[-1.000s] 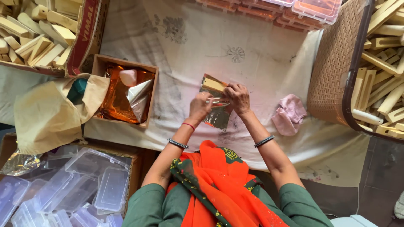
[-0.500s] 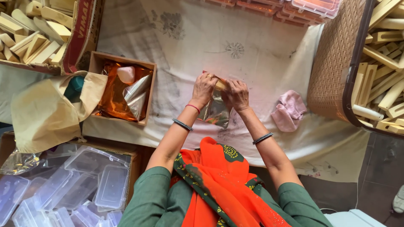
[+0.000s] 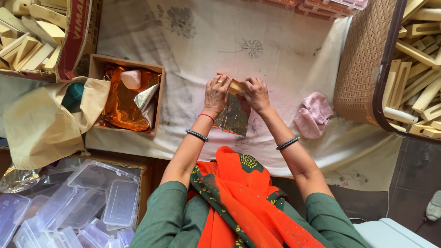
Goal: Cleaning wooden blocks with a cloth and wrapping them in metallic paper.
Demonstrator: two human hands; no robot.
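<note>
A small tan block (image 3: pixel 236 86) sits pinched between both of my hands over the white cloth (image 3: pixel 275 50). My left hand (image 3: pixel 216 94) grips its left end and my right hand (image 3: pixel 256 94) grips its right end. A sheet of shiny gold foil (image 3: pixel 234 117) hangs from the block toward me, lying on the cloth. Most of the block is hidden by my fingers.
A cardboard box (image 3: pixel 157 98) with orange foil (image 3: pixel 121 105) and a pale pink lump (image 3: pixel 132 79) stands at left. A pink rag (image 3: pixel 313 115) lies at right. A woven basket (image 3: pixel 363 59) and a left box (image 3: pixel 73 36) hold tan blocks. Clear plastic containers (image 3: pixel 92 202) lie at lower left.
My hands and the block have moved slightly away from me and closed in on the block. The foil now hangs flatter below it.
</note>
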